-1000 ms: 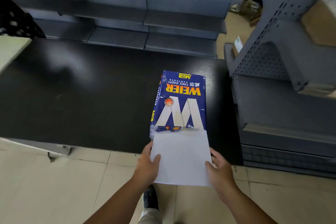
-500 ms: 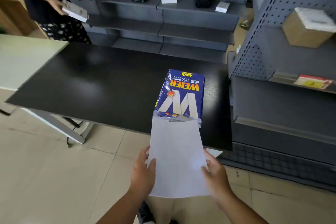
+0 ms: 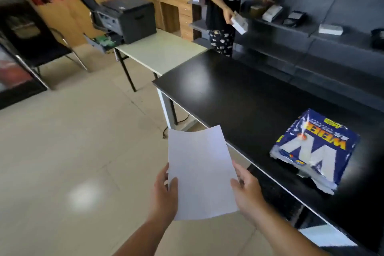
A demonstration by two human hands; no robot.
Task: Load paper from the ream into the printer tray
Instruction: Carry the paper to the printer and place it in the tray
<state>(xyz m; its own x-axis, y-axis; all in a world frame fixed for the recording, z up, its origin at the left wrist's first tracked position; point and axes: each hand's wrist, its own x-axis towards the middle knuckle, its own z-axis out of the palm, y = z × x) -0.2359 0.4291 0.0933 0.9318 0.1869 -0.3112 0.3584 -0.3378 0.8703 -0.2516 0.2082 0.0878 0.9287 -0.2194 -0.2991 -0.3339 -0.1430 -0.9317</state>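
In the head view, the left hand (image 3: 164, 190) and right hand (image 3: 248, 189) each pinched a side edge of the paper (image 3: 200, 172), thumbs on top, at six o'clock. The ream (image 3: 315, 149) lay open on the black table (image 3: 239, 97) at three o'clock. The printer (image 3: 129, 19), its tray (image 3: 99, 40) pulled out, stood well apart at eleven o'clock. Held so lightly, the sheets could sag, fan or slip on the walk.

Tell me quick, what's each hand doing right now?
Left hand: closed on the left edge of the paper.
Right hand: closed on the paper's right edge.
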